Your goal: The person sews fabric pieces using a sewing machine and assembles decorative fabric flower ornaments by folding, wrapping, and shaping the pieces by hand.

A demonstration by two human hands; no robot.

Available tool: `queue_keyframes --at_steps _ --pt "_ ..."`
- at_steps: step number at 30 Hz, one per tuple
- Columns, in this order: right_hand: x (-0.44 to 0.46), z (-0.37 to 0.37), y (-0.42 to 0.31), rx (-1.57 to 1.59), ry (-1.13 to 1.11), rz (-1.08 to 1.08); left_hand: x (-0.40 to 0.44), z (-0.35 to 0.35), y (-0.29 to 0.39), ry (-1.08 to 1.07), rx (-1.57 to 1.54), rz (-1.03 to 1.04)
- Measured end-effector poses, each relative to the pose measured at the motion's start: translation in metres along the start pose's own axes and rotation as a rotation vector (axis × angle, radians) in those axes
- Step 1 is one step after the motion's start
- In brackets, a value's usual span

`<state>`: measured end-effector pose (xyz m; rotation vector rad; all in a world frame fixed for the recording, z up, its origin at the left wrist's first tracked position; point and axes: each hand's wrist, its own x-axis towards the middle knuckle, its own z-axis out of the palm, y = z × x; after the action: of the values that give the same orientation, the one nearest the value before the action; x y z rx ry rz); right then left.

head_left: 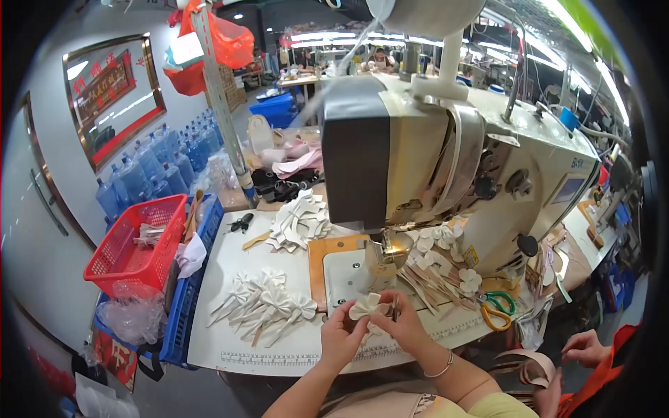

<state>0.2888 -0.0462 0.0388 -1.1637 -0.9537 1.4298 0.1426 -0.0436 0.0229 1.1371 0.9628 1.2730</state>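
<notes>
White and petalled, the flower (pixel 365 307) is held over the near part of the worktop (pixel 221 272), in front of the sewing machine (pixel 432 146). The left hand (pixel 341 341) pinches its left side between thumb and fingertips; the right hand (pixel 405 326) pinches the other side, and a thin dark thing (pixel 396 306) shows by its fingers, too small to tell. To handle the flower well, it seems best to grip close to the gathered middle, leave the folds evenly fanned, and press lightly, since the soft-looking material could crease. One pile of flowers (pixel 273 299) lies to the left; pale strips (pixel 419 280) lie to the right, near the scissors (pixel 490 301) with green and orange handles
</notes>
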Motion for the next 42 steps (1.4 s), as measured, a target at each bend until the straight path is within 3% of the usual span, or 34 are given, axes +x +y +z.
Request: queue_keyframes --at_steps 2,4,6,12,14,16,18,20,22,24,25,26,28,29,30,32,33,35,37,38,41,42 --pt "-0.002 -0.008 -0.009 -0.438 -0.051 -0.427 0.001 0.009 -0.002 -0.040 0.178 0.115" --pt "-0.008 -0.017 -0.022 -0.426 -0.051 -0.397 -0.003 0.020 -0.004 -0.083 0.250 0.179" --pt "-0.013 -0.026 -0.026 -0.362 -0.102 -0.220 -0.007 0.030 -0.003 -0.080 0.258 0.128" --pt "-0.014 -0.048 -0.002 -0.128 -0.145 -0.194 -0.016 0.039 -0.013 -0.189 0.108 0.011" --pt "-0.018 -0.040 -0.006 -0.211 -0.066 -0.262 -0.018 0.040 -0.008 -0.207 0.293 0.049" --pt "-0.028 -0.042 -0.018 -0.084 -0.070 -0.097 -0.022 0.042 -0.006 -0.166 0.373 0.042" --pt "-0.028 -0.049 -0.017 0.083 -0.079 -0.003 -0.017 0.043 -0.009 -0.129 0.296 0.213" --pt "-0.033 -0.051 -0.028 -0.147 -0.150 -0.131 -0.021 0.040 -0.013 -0.097 0.263 0.153" --pt "-0.028 -0.053 -0.021 -0.116 -0.180 -0.129 -0.022 0.038 -0.014 -0.075 0.212 0.143" --pt "-0.018 -0.051 -0.010 0.210 -0.196 0.074 -0.016 0.025 -0.019 -0.091 0.208 0.062" --pt "-0.015 -0.049 -0.012 0.227 -0.214 0.122 -0.015 0.023 -0.017 -0.095 0.187 -0.030" --pt "-0.013 -0.047 -0.015 0.220 -0.211 0.139 -0.014 0.024 -0.014 -0.091 -0.033 -0.067" --pt "-0.014 -0.044 -0.017 0.424 -0.303 0.255 -0.011 0.023 -0.010 -0.087 -0.032 -0.072" --pt "-0.013 -0.048 -0.012 0.341 -0.277 0.216 -0.010 0.023 -0.012 -0.086 -0.023 -0.082" --pt "-0.012 -0.047 -0.011 0.098 -0.250 0.035 -0.010 0.023 -0.017 -0.084 -0.026 -0.087" --pt "-0.014 -0.050 -0.013 -0.384 -0.172 -0.364 -0.011 0.029 -0.018 -0.132 0.406 0.169" --pt "-0.016 -0.052 -0.019 -0.468 -0.174 -0.357 -0.015 0.035 -0.015 -0.129 0.455 0.269" --pt "-0.019 -0.050 -0.020 -0.539 -0.103 -0.423 -0.018 0.046 -0.021 -0.108 0.392 0.281" --pt "-0.019 -0.046 -0.013 -0.204 0.000 -0.204 -0.022 0.052 -0.022 -0.081 0.274 0.229" --pt "-0.026 -0.042 -0.021 0.139 -0.030 -0.006 -0.024 0.051 -0.025 -0.086 0.284 0.226" --pt "-0.025 -0.049 -0.016 0.341 -0.067 0.120 -0.026 0.046 -0.027 -0.094 0.169 0.171" --pt "-0.027 -0.051 -0.018 0.103 -0.086 0.045 -0.027 0.046 -0.023 -0.042 0.074 0.097"
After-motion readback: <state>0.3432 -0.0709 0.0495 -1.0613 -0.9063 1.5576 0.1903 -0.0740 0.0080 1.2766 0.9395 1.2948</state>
